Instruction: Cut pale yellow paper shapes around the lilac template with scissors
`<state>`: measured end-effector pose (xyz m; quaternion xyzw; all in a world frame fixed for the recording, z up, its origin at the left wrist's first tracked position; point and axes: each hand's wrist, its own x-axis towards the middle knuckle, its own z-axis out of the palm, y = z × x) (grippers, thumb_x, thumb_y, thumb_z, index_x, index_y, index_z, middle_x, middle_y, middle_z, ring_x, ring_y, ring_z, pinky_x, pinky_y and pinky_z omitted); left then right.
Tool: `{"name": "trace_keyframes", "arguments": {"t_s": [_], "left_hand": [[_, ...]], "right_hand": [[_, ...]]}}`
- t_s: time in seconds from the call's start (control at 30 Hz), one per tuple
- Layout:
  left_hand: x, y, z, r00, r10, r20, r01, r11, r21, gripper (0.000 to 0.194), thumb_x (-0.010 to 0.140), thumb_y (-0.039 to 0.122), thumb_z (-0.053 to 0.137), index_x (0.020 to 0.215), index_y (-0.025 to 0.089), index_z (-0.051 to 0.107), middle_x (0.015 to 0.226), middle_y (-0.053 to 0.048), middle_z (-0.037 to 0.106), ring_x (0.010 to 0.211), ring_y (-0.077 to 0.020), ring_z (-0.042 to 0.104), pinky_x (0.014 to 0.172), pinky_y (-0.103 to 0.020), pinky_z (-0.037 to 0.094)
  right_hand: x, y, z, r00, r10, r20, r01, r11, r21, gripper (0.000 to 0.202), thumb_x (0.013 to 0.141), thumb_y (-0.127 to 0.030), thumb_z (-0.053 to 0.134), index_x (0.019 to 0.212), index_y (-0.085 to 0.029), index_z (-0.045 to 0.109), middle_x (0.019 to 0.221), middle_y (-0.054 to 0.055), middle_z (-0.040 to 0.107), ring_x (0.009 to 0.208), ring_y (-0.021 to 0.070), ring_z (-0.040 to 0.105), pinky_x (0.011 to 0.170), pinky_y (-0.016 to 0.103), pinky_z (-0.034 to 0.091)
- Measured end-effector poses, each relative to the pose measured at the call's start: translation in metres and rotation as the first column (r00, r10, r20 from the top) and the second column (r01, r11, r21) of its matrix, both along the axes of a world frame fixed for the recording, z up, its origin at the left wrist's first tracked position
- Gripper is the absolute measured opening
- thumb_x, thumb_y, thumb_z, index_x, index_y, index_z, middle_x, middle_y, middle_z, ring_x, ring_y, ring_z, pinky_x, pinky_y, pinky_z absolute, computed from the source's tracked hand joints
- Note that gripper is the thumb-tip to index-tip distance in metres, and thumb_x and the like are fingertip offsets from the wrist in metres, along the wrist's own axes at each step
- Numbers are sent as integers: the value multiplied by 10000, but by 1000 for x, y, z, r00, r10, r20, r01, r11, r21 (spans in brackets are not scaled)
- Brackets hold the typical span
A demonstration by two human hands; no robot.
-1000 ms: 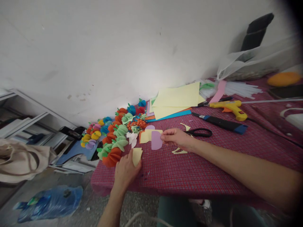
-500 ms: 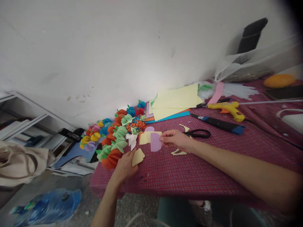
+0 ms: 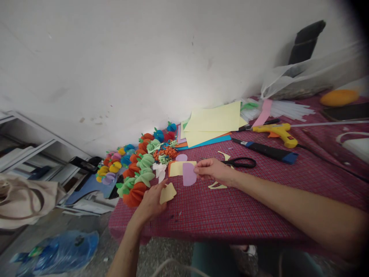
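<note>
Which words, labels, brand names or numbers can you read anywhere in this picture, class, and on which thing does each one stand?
None can be read.
The yellow glue gun shows no legible brand.
The blue-tipped tool shows no legible marking.
The blue plastic bag on the floor has a coloured patch, too blurred to read.
The purple paper piece in the right hand is blank, as is the yellow paper piece at the left hand.

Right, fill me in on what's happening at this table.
A person is working with cut paper at a table under a red checked cloth. The right hand pinches a folded purple paper piece, and the left hand holds a pale yellow piece near the table edge. Finished paper flowers are heaped to the left. Scissors, a glue gun and coloured paper sheets lie behind.
</note>
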<state>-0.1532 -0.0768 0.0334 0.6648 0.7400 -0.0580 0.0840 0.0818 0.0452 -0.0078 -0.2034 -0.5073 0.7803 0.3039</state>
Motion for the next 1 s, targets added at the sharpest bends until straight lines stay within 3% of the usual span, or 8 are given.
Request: {"name": "trace_keyframes", "arguments": {"t_s": [0.1,0.2,0.33,0.4,0.53,0.8,1.0], "left_hand": [[-8,-4,-7,999,-50,-22,51,998,29,735,654,247,529,1327,225,235,1208,-84,485,1105,-219,435,867,-323,339],[-12,-7,-11,992,47,-117,-42,998,44,712,671,312,525,1319,192,258,1208,-116,483,1107,-241,438,875,-339,330],[-12,-4,-4,987,93,-128,-91,996,21,727,655,512,525,1277,183,340,1213,-126,494,1095,-265,453,847,-334,345],[-10,-1,2,988,110,-108,-111,994,-2,632,680,574,463,1184,193,455,1137,-112,552,1036,-260,497,801,-316,365],[-11,7,8,985,106,-139,-114,992,-49,463,701,537,459,966,180,587,968,-101,619,939,-251,546,746,-295,368],[-27,17,0,985,167,-46,-170,982,-85,542,564,546,593,944,163,544,914,-84,619,848,-238,567,638,-273,384],[-26,18,-1,989,147,-29,-149,986,-79,442,566,505,607,835,158,551,901,-77,601,858,-235,553,662,-281,385]], "right_hand": [[0,0,1,1000,-7,11,7,1000,-11,223,609,-342,703,655,-143,614,599,-15,595,493,58,486,490,194,366],[0,-1,1,999,-13,36,13,1000,1,239,602,-352,706,648,-140,608,591,-15,590,491,63,482,489,199,366],[0,-1,1,1000,-5,28,5,1000,26,225,629,-343,688,660,-135,609,583,-19,577,496,59,476,509,198,374],[0,-1,0,1000,1,17,-2,999,35,215,639,-334,681,670,-134,611,590,-17,579,501,57,479,507,193,371],[0,0,-1,999,-1,32,-1,999,38,226,639,-347,676,674,-132,614,599,-10,582,493,56,475,495,193,367],[0,-1,0,1000,14,26,-14,1000,7,209,621,-340,694,654,-150,615,590,-20,577,493,61,467,508,203,366],[0,-2,1,1000,16,26,-16,1000,12,212,616,-341,695,638,-147,611,582,-18,580,483,63,462,495,205,354]]}}
